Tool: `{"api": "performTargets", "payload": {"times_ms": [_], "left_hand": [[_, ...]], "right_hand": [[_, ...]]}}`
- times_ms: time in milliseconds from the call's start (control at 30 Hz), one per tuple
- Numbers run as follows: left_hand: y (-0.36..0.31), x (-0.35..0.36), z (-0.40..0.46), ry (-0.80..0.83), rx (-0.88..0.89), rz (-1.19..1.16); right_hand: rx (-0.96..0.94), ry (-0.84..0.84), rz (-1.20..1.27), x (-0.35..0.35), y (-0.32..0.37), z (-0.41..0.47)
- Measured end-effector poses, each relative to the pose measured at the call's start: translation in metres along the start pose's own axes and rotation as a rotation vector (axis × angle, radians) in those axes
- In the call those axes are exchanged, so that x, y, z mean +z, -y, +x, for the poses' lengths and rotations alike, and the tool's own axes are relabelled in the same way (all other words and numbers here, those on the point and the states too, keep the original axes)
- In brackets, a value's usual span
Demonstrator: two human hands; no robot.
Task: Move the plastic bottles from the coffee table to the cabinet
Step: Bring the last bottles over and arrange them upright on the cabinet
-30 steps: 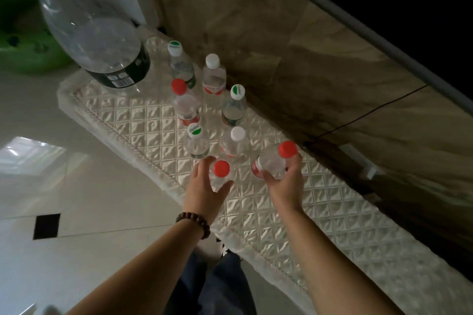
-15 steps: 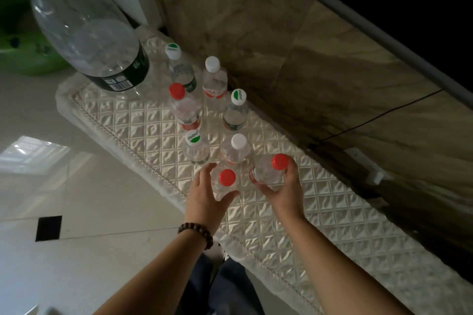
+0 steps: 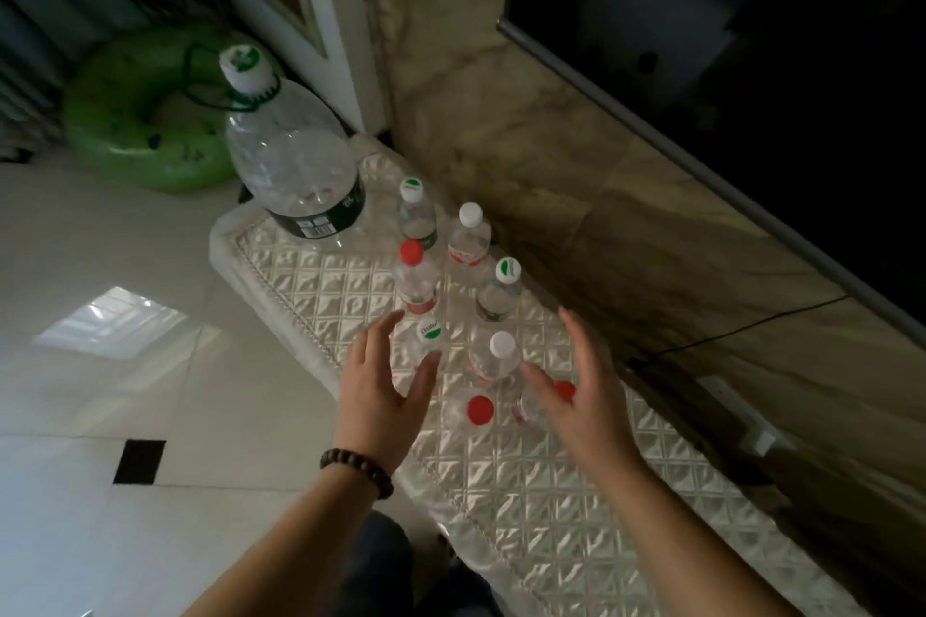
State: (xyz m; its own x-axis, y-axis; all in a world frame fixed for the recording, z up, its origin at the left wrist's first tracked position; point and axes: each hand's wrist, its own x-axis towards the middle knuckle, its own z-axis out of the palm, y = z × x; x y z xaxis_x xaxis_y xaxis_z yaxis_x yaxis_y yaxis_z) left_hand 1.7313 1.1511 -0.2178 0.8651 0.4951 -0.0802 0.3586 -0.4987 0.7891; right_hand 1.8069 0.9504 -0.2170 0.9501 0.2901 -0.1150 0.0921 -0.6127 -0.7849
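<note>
Several small clear plastic bottles stand in two rows on the cabinet top, which is covered by a quilted white cloth (image 3: 526, 491). The nearest pair are red-capped: one (image 3: 479, 410) stands between my hands, the other (image 3: 561, 393) is partly hidden behind my right hand. Beyond them stand a green-capped bottle (image 3: 430, 332) and a white-capped bottle (image 3: 501, 351). My left hand (image 3: 386, 391) hovers open to the left of the near bottles, fingers spread. My right hand (image 3: 571, 386) hovers open on their right. Neither hand grips anything.
A large water jug (image 3: 295, 165) with a white cap stands at the cabinet's far left corner. A green inflatable ring (image 3: 130, 115) lies on the tiled floor behind it. A dark TV screen (image 3: 751, 40) and a marble wall rise on the right, with a cable along the wall.
Both hands have let go of the red-capped bottles, which now stand on the cloth, and have opened and drawn apart. The camera has tilted up, showing more of the room.
</note>
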Motion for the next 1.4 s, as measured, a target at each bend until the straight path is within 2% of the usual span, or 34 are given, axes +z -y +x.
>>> {"api": "performTargets", "payload": {"times_ms": [100,233,400,533,633,767,867,1167,1400], "left_hand": [[0.004,-0.016,0.028,-0.080,0.004,0.054],[0.019,-0.020,0.073,-0.086,-0.053,0.075],[0.039,-0.003,0.130,0.002,-0.067,0.102],[0.051,0.014,0.155,0.120,-0.103,0.084],[0.056,0.024,0.164,0.137,-0.075,0.080],[0.061,0.024,0.171,0.101,-0.055,-0.033],[0.068,0.008,0.176,-0.001,-0.095,-0.143],[0.107,-0.036,0.200,-0.174,-0.250,-0.203],[0.108,-0.035,0.213,-0.228,-0.267,-0.219]], "right_hand": [[-0.104,-0.006,-0.075,0.004,0.026,0.037],[-0.168,0.010,-0.134,0.025,0.054,0.093],[-0.147,0.029,-0.226,0.058,0.074,0.159],[-0.132,0.117,-0.337,0.083,0.087,0.203],[-0.139,0.185,-0.405,0.101,0.097,0.230],[-0.118,0.255,-0.428,0.119,0.104,0.249],[-0.091,0.291,-0.427,0.126,0.102,0.255],[-0.014,0.288,-0.418,0.138,0.103,0.257],[-0.121,0.305,-0.434,0.160,0.123,0.260]]}}
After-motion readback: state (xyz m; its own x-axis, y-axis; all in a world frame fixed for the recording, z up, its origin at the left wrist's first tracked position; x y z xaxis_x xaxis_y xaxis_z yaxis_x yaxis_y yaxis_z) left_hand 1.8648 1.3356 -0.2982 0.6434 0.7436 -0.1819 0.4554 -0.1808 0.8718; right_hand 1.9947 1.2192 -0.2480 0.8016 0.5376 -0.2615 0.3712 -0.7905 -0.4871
